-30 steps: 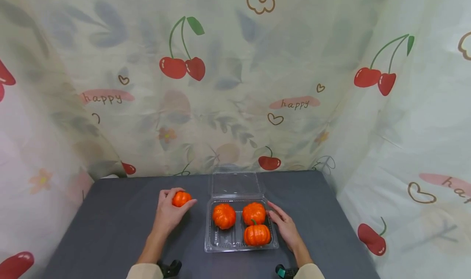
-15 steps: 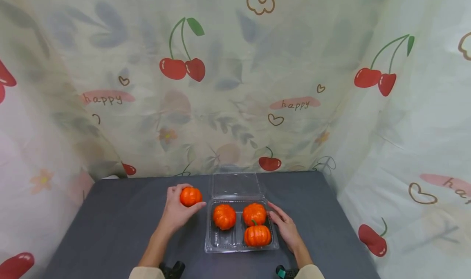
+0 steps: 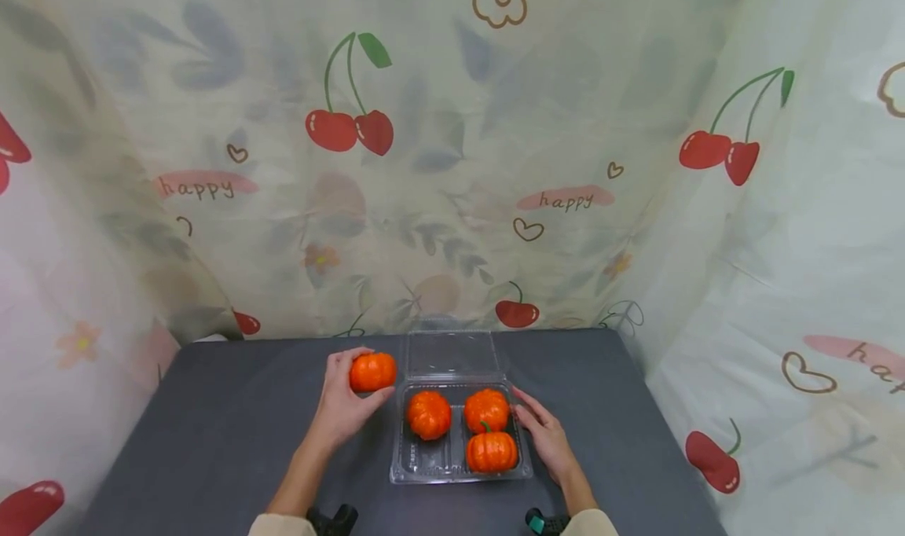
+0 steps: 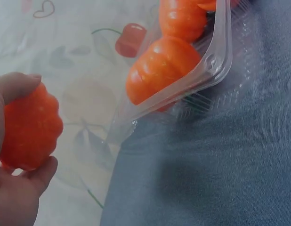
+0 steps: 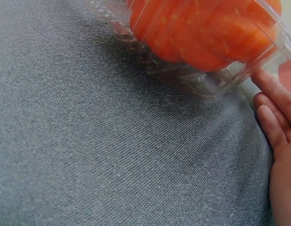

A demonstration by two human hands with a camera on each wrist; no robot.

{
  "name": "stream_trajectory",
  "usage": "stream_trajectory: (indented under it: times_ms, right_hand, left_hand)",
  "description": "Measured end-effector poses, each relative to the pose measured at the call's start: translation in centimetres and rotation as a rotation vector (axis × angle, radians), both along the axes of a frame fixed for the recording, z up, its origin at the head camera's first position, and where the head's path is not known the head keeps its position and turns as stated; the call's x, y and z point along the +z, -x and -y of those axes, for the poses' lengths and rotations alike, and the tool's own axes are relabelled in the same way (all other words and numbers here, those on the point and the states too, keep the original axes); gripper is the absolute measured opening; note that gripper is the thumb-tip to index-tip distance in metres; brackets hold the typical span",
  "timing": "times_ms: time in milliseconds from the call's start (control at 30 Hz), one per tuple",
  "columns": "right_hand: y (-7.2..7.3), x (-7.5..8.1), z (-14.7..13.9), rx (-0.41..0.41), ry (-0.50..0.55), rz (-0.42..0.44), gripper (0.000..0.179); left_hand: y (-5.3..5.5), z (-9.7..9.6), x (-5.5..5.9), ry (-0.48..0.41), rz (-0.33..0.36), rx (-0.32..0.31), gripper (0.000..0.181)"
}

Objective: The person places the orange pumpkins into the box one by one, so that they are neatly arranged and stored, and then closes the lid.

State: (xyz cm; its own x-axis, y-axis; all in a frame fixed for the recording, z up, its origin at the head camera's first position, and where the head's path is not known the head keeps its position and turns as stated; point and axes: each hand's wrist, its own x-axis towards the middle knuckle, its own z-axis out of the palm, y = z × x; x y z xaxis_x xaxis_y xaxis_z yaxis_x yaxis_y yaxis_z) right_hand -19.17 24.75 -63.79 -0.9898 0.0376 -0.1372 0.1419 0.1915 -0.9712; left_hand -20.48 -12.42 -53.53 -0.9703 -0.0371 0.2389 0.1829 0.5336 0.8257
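My left hand holds a small orange pumpkin between thumb and fingers, just left of a clear plastic clamshell box. In the left wrist view that pumpkin hangs apart from the box, its ribbed side showing. Inside the box sit three more orange pumpkins: one at the back left, one at the back right, and one with a green stem at the front right. The front left part of the box holds none. My right hand rests its fairly straight fingers against the box's right wall.
The box's clear lid is folded back behind it, toward the patterned curtain. A dark grey cloth covers the table. Curtain also hangs along both sides. Dark devices are worn at the wrists.
My left hand has lifted the pumpkin and carried it rightward toward the box. The right hand stays at the box's right side, and the three pumpkins inside have not moved.
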Motion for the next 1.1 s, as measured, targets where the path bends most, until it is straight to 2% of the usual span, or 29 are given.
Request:
stream_trajectory:
  times_ms: [300,500,633,767,867,1100]
  right_hand:
    - [0.0,-0.2,0.1,-0.008,-0.022,-0.010,0.047]
    - [0.0,-0.2,0.1,-0.003,-0.013,-0.021,0.048]
    - [0.0,-0.2,0.1,-0.006,-0.024,-0.020,0.048]
    - [0.0,-0.2,0.0,-0.012,-0.027,-0.019,0.047]
    - [0.0,-0.1,0.1,-0.011,-0.017,-0.020,0.046]
    - [-0.1,0.0,0.1,-0.010,-0.013,-0.014,0.047]
  left_hand:
    - [-0.6,-0.7,-0.1,0.114,-0.093,0.002,0.061]
    - [-0.9,-0.8,-0.4,0.153,-0.116,-0.072,0.061]
    - [-1.1,-1.1,-0.5,0.132,-0.106,-0.154,0.057]
    - [-1.5,-1.6,-0.8,0.082,-0.040,-0.240,0.052]
    - [-1.9,-2.1,-1.2,0.036,-0.002,-0.276,0.051]
    - [-2.6,-3.2,-2.0,-0.029,-0.057,-0.315,0.052]
